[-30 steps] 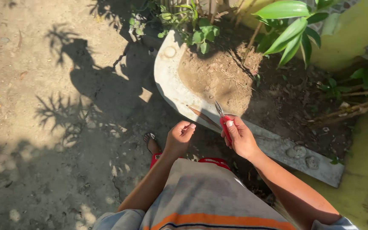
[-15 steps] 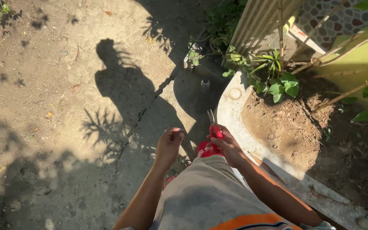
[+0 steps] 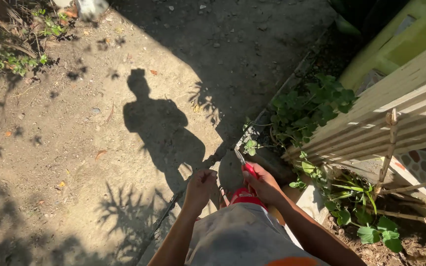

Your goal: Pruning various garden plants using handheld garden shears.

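while the person stands on the sunlit dirt ground [image 3: 75, 148], the head camera looks straight down past a grey shirt [image 3: 242, 236] at both hands held close in front of the waist. the right hand [image 3: 265, 184] is clamped around the red handles of a pair of pliers [image 3: 246, 166], thumb lying along the top. the tool's long axis runs up and slightly left from that hand, its thin metal tip pointing away from the body toward the ground ahead. the left hand [image 3: 200, 186] sits just beside it, curled into a loose fist; whether it grips anything cannot be told. the two hands are near each other but not touching, and the right one alone carries the pliers. off to the right of the hands lie leafy green plants [image 3: 311, 106] and a slatted wooden fence [image 3: 395, 118]. ahead and left of the hands the person's shadow [image 3: 159, 128] falls across the ground.
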